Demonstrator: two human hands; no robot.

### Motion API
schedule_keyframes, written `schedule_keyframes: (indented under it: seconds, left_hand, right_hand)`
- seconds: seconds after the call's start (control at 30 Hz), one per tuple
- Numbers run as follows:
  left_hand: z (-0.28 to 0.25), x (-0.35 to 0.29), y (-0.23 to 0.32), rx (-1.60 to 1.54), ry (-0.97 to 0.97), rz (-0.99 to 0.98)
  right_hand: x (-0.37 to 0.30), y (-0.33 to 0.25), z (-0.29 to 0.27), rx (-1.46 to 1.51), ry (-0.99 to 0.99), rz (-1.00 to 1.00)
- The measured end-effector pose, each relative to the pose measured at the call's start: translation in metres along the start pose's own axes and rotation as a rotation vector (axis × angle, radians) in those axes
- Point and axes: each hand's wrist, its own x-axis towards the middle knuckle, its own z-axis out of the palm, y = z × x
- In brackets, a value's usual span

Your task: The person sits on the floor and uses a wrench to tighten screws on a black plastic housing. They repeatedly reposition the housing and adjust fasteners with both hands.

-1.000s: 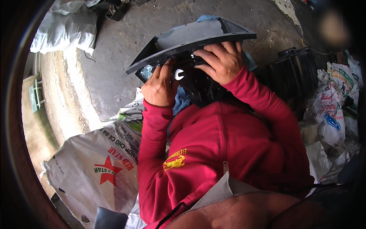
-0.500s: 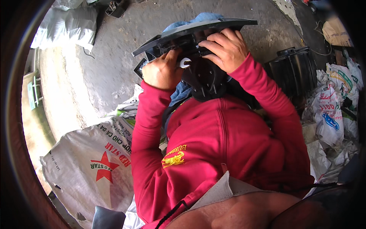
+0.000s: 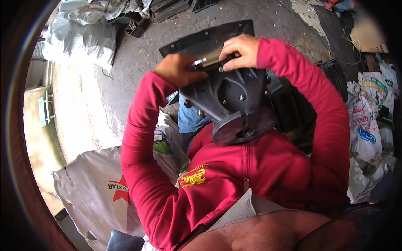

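A large black moulded part (image 3: 232, 90) lies across my lap, its round hub against my jacket and its wide flat plate pointing away from me. Several silver bolts dot its ribbed face. My left hand (image 3: 178, 69) is closed around a silver open-end wrench (image 3: 200, 62) at the left of the joint between plate and body. Its thumb rests along the black part. My right hand (image 3: 242, 51) is bent over the same joint, thumb and fingers pinched at a small silver bolt (image 3: 221, 68). Its other fingertips are partly hidden.
A white printed sack (image 3: 94, 184) lies at my lower left. White plastic bags (image 3: 79, 39) and black parts (image 3: 169, 8) stand far off on the grey floor. More black parts (image 3: 293, 111) and crumpled sacks (image 3: 364, 129) are on my right.
The black part has tipped so its bolted face shows and its hub is nearer my chest. My left hand has moved left with the wrench; my right hand has turned over the joint.
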Motion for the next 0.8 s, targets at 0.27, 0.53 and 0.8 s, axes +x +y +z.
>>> schedule_keyframes:
  seconds: [0.27, 0.53, 0.8]
  left_hand:
    - [0.043, -0.077, -0.042, -1.405, 0.843, -0.196]
    - [0.221, -0.142, -0.014, -1.542, 0.682, -0.801]
    - [0.054, -0.127, -0.001, -0.743, 0.713, -0.253]
  right_hand:
    - [-0.007, 0.004, 0.000, 0.081, 0.020, 0.063]
    - [-0.002, 0.016, 0.003, 0.055, -0.003, 0.038]
    - [0.000, 0.013, 0.010, 0.032, 0.066, -0.013]
